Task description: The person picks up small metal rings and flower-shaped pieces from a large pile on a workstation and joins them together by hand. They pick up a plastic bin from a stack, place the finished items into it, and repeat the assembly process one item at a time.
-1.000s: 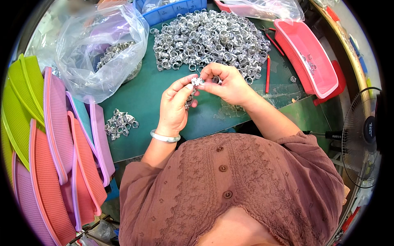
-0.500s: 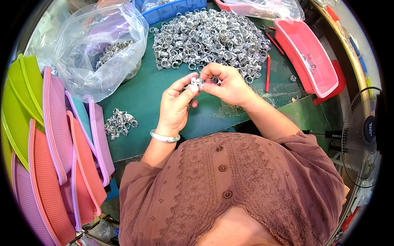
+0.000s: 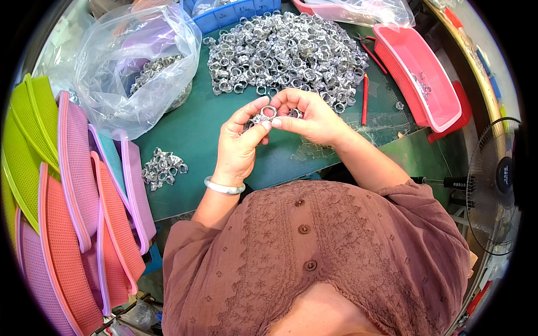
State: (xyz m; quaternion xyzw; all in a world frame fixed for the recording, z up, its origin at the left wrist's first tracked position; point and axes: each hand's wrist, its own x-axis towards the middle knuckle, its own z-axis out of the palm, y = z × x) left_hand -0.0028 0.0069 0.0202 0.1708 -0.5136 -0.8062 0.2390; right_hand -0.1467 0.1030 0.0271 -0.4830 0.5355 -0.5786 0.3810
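Between my fingertips, a silver ring (image 3: 268, 111) stands with its round band up. My left hand (image 3: 241, 137) pinches it from the left, thumb and fingers closed, and more silver rings show under its fingers. My right hand (image 3: 314, 119) has its thumb and index finger at the same ring; another ring (image 3: 295, 113) is tucked in its curled fingers. Just beyond both hands lies a big heap of silver rings (image 3: 286, 50) on the green table mat (image 3: 207, 145). A small pile of rings (image 3: 163, 168) sits to the left of my left forearm.
A clear plastic bag (image 3: 134, 73) with rings inside stands at the far left. Stacked colored baskets (image 3: 78, 173) fill the left side. Red-handled pliers (image 3: 374, 59), a red pen-like tool (image 3: 365, 99) and a pink basket (image 3: 417, 73) lie right. A fan (image 3: 493, 185) stands at the right edge.
The ring between my fingertips has turned, from its decorated face showing to its open band showing upward. Both hands stay in nearly the same place.
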